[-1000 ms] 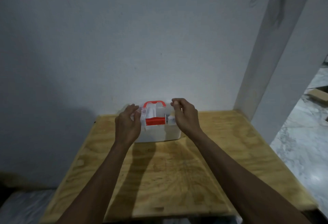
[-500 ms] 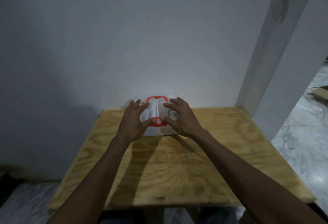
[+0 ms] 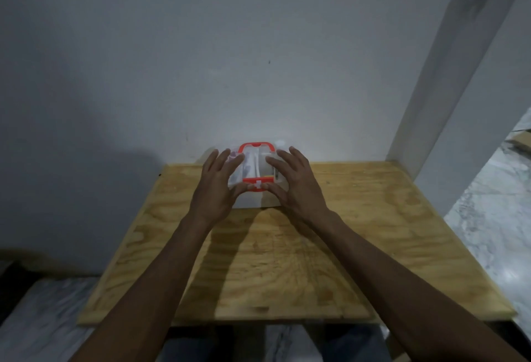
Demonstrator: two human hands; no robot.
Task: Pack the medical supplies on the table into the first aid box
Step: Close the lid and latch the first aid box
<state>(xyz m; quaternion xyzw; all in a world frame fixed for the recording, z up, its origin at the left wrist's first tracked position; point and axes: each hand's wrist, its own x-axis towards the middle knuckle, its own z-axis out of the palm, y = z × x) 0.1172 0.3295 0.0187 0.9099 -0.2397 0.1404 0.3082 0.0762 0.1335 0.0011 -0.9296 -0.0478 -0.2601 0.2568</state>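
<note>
The first aid box [image 3: 253, 202] is small and white, with a clear lid, a red handle and a red latch bearing a white cross. It stands at the far edge of the plywood table [image 3: 373, 232], against the wall. My left hand [image 3: 217, 189] lies flat on the left part of the lid, fingers spread. My right hand [image 3: 294, 186] rests on the right part in the same way. Both thumbs touch the lid's front edge beside the latch. White supplies show dimly through the lid. No loose supplies are visible on the table.
A grey wall rises right behind the box. A white pillar [image 3: 448, 80] stands at the table's far right corner. Marble floor [image 3: 494, 218] shows to the right and lower left. My legs are visible below the table's near edge.
The lid has come down onto the box. My hands went from holding its sides to lying flat on top, and my thumbs now press at the front by the latch.
</note>
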